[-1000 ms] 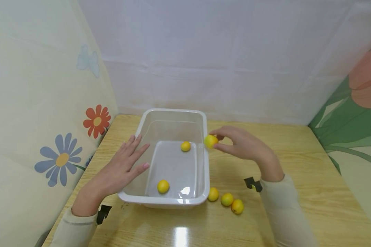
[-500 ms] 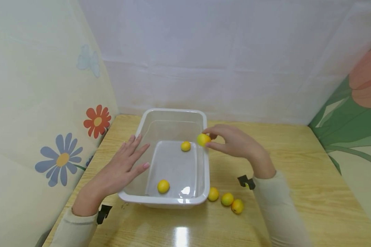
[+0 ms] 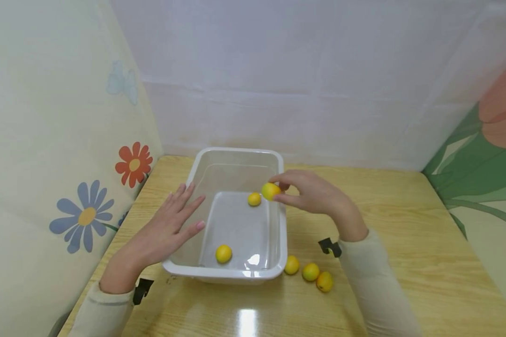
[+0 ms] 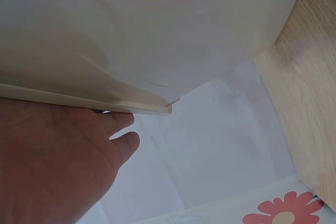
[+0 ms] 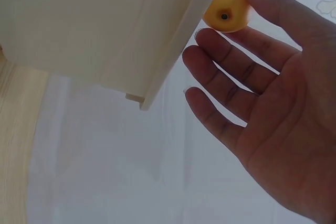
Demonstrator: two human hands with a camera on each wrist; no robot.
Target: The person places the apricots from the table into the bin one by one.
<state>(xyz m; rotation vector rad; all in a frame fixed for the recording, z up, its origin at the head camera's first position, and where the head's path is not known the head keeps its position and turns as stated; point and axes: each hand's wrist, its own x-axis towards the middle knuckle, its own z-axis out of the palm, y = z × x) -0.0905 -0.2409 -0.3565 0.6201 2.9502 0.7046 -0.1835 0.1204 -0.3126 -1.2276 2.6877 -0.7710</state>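
My right hand (image 3: 316, 189) pinches a small yellow-green fruit (image 3: 271, 191) between thumb and fingers, over the right rim of a white plastic basin (image 3: 280, 234). In the right wrist view the same fruit (image 5: 228, 6) shows a dark stem spot, and the other fingers are loosely bent below it. My left hand (image 3: 164, 229) lies across the basin's left rim with its fingers spread. From the left wrist view, the palm (image 4: 52, 156) is against the underside of the rim. Two yellow fruits rest on the basin floor, one near (image 3: 223, 253) and one far (image 3: 254, 199).
Three more yellow fruits (image 3: 310, 272) lie in a row on the wooden table (image 3: 405, 262), just right of the basin's near corner. A white cloth wall (image 3: 303, 84) stands behind the table. Flower-printed sheets (image 3: 25, 154) hang at both sides.
My right hand has moved left with the fruit, from beside the basin's right rim to over its inside edge. The left hand and the other fruits have stayed put.
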